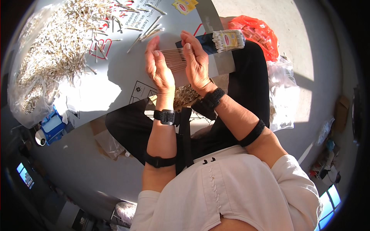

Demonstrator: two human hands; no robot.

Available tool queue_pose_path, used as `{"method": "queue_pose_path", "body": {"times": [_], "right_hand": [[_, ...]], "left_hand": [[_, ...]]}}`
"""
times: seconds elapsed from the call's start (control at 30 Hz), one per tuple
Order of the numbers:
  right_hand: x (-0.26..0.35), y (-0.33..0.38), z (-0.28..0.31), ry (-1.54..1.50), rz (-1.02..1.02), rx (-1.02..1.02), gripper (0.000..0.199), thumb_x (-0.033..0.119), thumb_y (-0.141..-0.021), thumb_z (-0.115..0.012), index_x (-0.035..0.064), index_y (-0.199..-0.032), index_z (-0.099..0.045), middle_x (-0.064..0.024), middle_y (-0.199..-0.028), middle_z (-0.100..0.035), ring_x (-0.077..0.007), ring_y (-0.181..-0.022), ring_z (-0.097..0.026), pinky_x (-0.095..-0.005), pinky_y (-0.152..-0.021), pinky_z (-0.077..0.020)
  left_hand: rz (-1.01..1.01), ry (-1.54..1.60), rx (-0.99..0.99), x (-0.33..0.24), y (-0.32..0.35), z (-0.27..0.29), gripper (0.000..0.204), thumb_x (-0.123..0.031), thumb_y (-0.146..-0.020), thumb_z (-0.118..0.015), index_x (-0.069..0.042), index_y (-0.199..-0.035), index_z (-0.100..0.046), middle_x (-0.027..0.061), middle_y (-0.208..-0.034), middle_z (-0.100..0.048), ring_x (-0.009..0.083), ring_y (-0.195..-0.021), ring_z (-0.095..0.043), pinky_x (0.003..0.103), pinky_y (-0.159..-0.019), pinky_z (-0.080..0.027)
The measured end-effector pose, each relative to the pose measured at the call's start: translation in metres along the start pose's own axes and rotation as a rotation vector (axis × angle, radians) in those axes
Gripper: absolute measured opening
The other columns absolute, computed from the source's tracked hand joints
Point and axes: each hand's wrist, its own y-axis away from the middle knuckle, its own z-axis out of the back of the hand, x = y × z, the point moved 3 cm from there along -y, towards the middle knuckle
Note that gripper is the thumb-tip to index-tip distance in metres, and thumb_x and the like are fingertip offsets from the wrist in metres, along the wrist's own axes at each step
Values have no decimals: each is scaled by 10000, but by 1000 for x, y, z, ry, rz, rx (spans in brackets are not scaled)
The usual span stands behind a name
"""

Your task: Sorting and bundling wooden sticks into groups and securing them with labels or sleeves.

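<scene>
Between my two hands lies a loose bundle of cotton swabs (175,60), their thin brown sticks side by side. My left hand (160,73) closes on one end of the sticks, thumb on top. At the other end my right hand (197,66) grips them, its fingers curled and thumb up. The swab tips are covered by my fingers. Just beyond my right hand, a filled pack of cotton swabs (228,40) with a yellow label rests on a dark flat piece (206,43). A few loose swabs (148,34) lie past my left hand.
A large heap of cotton swabs (54,50) in clear plastic covers the left of the grey tabletop (111,73). Yellow labels (185,5) lie at its far edge. At right stand a red bag (258,34) and a clear plastic bag (281,92). More swabs (185,95) sit below my hands.
</scene>
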Motion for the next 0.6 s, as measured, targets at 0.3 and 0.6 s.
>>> {"method": "queue_pose_path", "body": {"times": [0.3,0.6], "right_hand": [[-4,-22,8,-111,-58,-32,358,170,-1047,-458,-56,-1318,-522,-128,-1363,-531,-181,-1249,-508,-297,-1099,-391],[-4,-19,7,-120,-72,-37,354,167,-1046,-459,-62,-1304,-534,-136,-1341,-547,-192,-1244,-518,-309,-1108,-393]], "left_hand": [[84,285,-86,4,-6,-3,471,-319,-1008,-495,67,-1276,-517,183,-1310,-545,275,-1204,-524,413,-1068,-399],[105,298,-111,1,-8,1,439,-280,-974,-556,60,-1249,-524,169,-1278,-553,275,-1185,-534,416,-1060,-404]]}}
